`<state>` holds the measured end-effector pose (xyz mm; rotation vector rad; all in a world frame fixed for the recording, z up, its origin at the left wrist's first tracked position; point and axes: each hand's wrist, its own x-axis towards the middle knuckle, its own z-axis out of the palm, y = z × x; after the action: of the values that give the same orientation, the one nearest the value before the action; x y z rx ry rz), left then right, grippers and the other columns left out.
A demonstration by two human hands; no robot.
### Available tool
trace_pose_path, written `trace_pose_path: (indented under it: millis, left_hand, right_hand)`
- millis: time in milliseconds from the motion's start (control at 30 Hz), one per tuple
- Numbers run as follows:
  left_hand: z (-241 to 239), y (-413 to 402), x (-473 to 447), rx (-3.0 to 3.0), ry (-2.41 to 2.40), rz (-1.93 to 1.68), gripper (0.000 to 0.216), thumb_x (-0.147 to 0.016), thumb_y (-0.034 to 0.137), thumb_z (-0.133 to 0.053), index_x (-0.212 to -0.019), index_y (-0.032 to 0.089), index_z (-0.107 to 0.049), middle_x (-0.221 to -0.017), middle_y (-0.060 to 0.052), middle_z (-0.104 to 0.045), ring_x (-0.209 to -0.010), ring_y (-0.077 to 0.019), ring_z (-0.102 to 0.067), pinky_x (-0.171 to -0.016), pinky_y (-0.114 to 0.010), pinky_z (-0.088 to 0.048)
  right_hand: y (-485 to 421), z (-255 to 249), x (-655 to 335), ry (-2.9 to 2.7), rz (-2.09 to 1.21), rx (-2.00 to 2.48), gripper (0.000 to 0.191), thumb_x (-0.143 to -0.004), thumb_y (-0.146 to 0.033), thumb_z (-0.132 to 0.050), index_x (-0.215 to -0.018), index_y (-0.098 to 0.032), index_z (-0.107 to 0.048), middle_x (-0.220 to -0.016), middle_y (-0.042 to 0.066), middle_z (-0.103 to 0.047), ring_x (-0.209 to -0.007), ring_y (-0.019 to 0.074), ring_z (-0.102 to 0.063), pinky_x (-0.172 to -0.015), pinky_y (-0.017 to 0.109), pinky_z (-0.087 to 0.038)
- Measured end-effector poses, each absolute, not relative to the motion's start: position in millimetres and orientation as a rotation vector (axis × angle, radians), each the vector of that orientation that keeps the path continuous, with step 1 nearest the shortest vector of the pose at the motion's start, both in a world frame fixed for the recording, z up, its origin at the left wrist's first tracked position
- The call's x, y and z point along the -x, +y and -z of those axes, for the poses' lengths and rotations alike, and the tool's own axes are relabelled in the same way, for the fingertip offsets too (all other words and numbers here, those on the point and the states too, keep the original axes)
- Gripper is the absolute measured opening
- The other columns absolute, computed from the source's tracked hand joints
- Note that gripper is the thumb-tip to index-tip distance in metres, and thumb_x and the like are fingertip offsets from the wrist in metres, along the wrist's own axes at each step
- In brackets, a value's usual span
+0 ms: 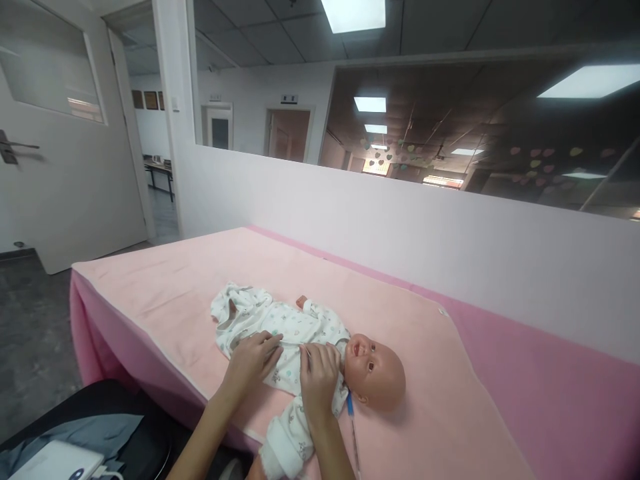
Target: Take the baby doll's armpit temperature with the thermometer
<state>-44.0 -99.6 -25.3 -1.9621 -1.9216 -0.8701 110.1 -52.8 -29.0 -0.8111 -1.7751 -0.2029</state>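
Note:
A baby doll [376, 372] lies on its back on the table, its head to the right and its face turned up. It wears a white baby outfit [295, 321] with a small print. Over the doll's middle, my left hand [256, 357] has its fingers curled and closed on the front of the outfit. Close by on the right, near the doll's chest, my right hand [321, 373] pinches the cloth between thumb and fingers. What exactly lies between the fingertips is partly hidden. One sleeved arm of the doll extends towards me beneath my right forearm.
A pink cover [175, 280] is spread over the table, which stands against a white wall. A thin stick with a blue end [351, 405] lies beside the doll's head. At lower left, a white device [60, 461] rests on dark seating. Left stands an open door [65, 153].

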Motion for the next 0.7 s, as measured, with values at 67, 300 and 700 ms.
trace_pose_path:
  millis: [67,300,700]
  left_hand:
    - [28.9,-97.2,43.6,1.922,-1.879,0.843,0.029,-0.089,0.033,-0.039,-0.105,0.023,-0.06,-0.086,-0.006,-0.063,-0.072,-0.019,-0.059,-0.066,-0.03,-0.042]
    - [38.4,-95.3,45.5,1.866,-1.768,0.794,0.029,-0.092,0.026,-0.035,-0.111,0.019,-0.056,-0.088,-0.007,-0.064,-0.076,-0.0186,-0.059,-0.07,-0.031,-0.043]
    - [38.3,-101.8,50.3,1.91,-1.736,0.822,0.032,-0.092,0.024,-0.033,-0.112,0.018,-0.057,-0.095,-0.008,-0.065,-0.08,-0.0193,-0.06,-0.073,-0.033,-0.045]
  right_hand:
    - [-52.6,29.0,-110.0,-1.772,0.201,0.808,0.018,-0.089,-0.022,-0.047,-0.073,-0.02,-0.054,-0.07,0.0,-0.061,-0.066,0.0129,-0.053,-0.084,0.035,-0.037]
    - [-51.8,28.9,-109.4,-1.755,0.212,0.8,0.017,-0.089,-0.023,-0.047,-0.073,-0.02,-0.055,-0.068,0.0,-0.06,-0.065,0.0131,-0.052,-0.083,0.035,-0.037]
    - [-54.6,25.6,-110.5,-1.761,0.181,0.82,0.019,-0.089,-0.023,-0.047,-0.071,-0.02,-0.055,-0.067,0.0,-0.06,-0.066,0.0143,-0.051,-0.079,0.033,-0.036]
